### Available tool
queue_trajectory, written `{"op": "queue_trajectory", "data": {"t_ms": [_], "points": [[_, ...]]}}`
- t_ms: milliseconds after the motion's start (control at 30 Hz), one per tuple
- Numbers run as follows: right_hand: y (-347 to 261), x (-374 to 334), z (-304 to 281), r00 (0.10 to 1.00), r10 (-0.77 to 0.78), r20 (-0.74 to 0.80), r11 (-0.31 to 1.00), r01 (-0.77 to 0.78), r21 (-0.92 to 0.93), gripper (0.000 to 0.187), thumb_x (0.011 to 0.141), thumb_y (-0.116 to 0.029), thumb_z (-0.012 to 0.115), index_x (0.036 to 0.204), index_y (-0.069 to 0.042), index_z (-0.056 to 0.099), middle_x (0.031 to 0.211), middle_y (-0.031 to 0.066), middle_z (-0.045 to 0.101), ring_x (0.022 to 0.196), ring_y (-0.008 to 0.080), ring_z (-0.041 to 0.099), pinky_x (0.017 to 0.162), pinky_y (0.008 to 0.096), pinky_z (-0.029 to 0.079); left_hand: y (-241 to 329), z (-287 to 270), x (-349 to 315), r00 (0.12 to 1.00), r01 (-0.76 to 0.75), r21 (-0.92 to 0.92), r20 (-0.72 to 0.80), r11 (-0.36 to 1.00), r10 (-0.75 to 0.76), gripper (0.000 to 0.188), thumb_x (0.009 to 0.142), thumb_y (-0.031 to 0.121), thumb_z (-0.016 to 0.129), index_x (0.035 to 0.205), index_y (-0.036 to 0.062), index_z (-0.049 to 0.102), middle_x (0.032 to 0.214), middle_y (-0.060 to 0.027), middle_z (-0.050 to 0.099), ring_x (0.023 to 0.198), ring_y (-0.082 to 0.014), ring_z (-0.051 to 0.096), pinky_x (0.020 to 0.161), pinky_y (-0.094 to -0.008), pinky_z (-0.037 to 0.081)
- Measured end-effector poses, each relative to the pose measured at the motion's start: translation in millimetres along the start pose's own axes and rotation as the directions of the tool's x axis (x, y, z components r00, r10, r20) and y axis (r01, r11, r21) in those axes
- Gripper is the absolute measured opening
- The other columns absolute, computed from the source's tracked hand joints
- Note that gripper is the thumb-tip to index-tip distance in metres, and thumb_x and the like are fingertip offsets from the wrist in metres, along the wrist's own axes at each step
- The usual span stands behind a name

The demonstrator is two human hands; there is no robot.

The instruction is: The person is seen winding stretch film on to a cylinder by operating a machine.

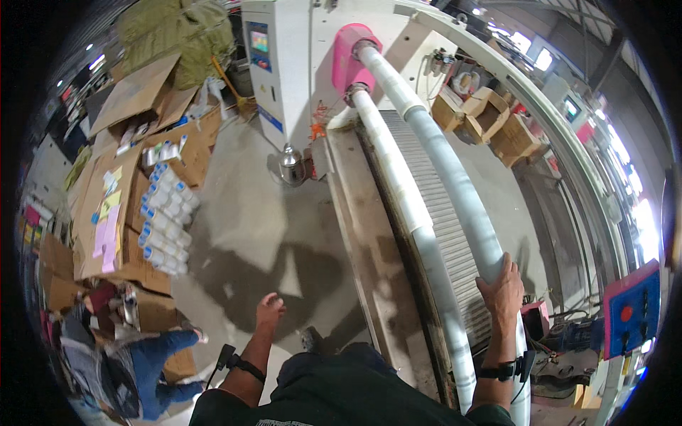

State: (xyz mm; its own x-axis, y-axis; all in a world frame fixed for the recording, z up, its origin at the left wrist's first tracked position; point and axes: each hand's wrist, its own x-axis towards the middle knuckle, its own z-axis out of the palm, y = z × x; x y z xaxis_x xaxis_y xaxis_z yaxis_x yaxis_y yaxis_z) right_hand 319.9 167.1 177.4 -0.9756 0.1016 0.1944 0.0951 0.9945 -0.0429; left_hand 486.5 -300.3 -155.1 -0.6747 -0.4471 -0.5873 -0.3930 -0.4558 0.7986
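Note:
Two long pale tubes run lengthwise on a machine: the left tube and the right tube, both wrapped in a white or light blue covering. On top of the right tube lies my right hand, its thumb spread to the left side and its fingers pointing forward along the surface. My left hand hangs over the floor, away from the machine, with loosely bent fingers and nothing in it. The far ends of both tubes meet a pink housing. Below them is a ribbed grey bed.
A white control cabinet stands ahead, a metal pot near its base. At left are white cones, cardboard boxes and a person bending. A pink-and-blue control box with a red button is at right.

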Motion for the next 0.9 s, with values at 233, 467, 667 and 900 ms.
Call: {"op": "queue_trajectory", "data": {"t_ms": [233,467,667,900], "points": [[-23.9,39.2,5.2,0.995,0.088,0.044,0.996,-0.088,-0.009,0.082,0.059,-0.026,0.08,0.128,-0.002,0.043,0.107,0.0184,0.058,0.098,0.0357,0.058,0.083,0.0419,0.048,160.0,110.3,146.8,0.977,-0.151,-0.002,0.149,0.988,0.15,0.045,0.088,0.02,0.062,0.126,0.0013,0.047,0.102,-0.0083,0.06,0.087,-0.0195,0.063,0.077,-0.0324,0.05],[-46.9,90.7,8.8,0.965,0.207,0.163,0.97,-0.224,0.092,0.081,0.053,-0.025,0.081,0.123,0.002,0.049,0.111,0.0207,0.059,0.099,0.0366,0.059,0.088,0.0406,0.046,241.9,227.3,266.6,0.965,-0.029,-0.01,0.259,1.0,0.03,0.051,0.085,0.024,0.064,0.128,0.0039,0.047,0.11,-0.0136,0.06,0.096,-0.0272,0.062,0.085,-0.0397,0.049],[-82.5,147.5,21.2,0.956,0.241,0.169,0.961,-0.259,0.094,0.083,0.049,-0.026,0.084,0.119,0.003,0.051,0.107,0.0207,0.06,0.098,0.0371,0.059,0.086,0.0409,0.047,297.3,306.4,367.9,0.928,0.042,-0.006,0.37,0.999,-0.037,0.068,0.089,0.039,0.057,0.139,0.001,0.03,0.135,-0.025,0.042,0.12,-0.0369,0.047,0.1,-0.0467,0.039],[-134.5,207.3,31.6,0.921,0.347,0.179,0.93,-0.363,0.063,0.071,0.048,-0.022,0.084,0.111,-0.002,0.056,0.103,0.0174,0.061,0.095,0.0355,0.059,0.082,0.0424,0.047,347.8,424.5,520.0,0.934,0.158,-0.068,0.333,0.985,-0.127,0.046,0.089,0.037,0.059,0.123,0.0079,0.048,0.1,-0.0091,0.055,0.085,-0.0214,0.057,0.074,-0.0357,0.048]]}}
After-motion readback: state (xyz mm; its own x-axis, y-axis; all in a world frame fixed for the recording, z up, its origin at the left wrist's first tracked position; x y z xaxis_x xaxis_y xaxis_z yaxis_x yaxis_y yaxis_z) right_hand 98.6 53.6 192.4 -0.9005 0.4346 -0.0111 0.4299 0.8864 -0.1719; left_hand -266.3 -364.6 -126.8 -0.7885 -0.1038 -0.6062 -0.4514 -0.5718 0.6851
